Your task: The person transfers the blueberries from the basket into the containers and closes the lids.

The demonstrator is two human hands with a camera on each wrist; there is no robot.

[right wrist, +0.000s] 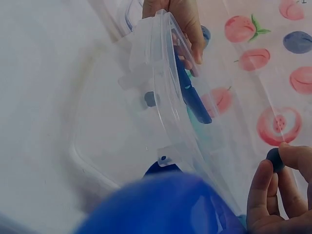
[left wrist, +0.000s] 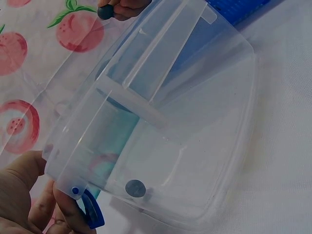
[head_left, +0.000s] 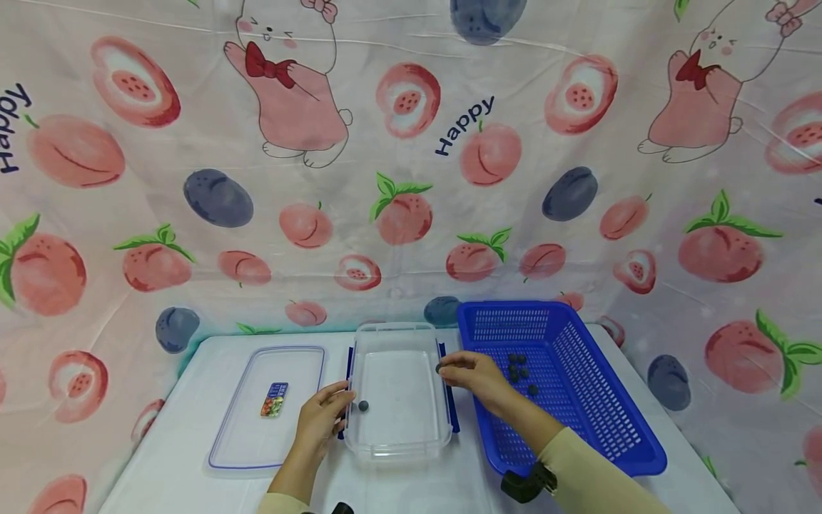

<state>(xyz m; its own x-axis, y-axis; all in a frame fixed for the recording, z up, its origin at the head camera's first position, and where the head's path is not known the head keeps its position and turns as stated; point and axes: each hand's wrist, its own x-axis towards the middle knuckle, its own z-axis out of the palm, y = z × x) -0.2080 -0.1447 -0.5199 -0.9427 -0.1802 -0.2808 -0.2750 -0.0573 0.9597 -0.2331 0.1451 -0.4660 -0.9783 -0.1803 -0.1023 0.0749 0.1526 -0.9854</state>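
Note:
A clear plastic container (head_left: pixel 398 451) with blue side latches stands open-topped in the middle of the table. My left hand (head_left: pixel 316 420) grips its left side, thumb at the rim and fingers by the blue latch (left wrist: pixel 92 209). One blueberry (left wrist: pixel 135 188), small, dark and round, lies on the container floor near that side. Between the thumb and fingertips of my right hand (head_left: pixel 474 375) is another blueberry (right wrist: pixel 275 160), pinched at the container's right edge. Several more blueberries (head_left: pixel 514 368) lie in the blue basket (head_left: pixel 591 400) on the right.
Left of the container, a clear lid (head_left: pixel 292 364) with a blue-lined edge lies flat, bearing a small colourful label (head_left: pixel 275 400). The white table (head_left: pixel 173 428) ends at a fruit-printed cloth (head_left: pixel 398 157) hanging behind. The basket's raised walls stand beside my right forearm.

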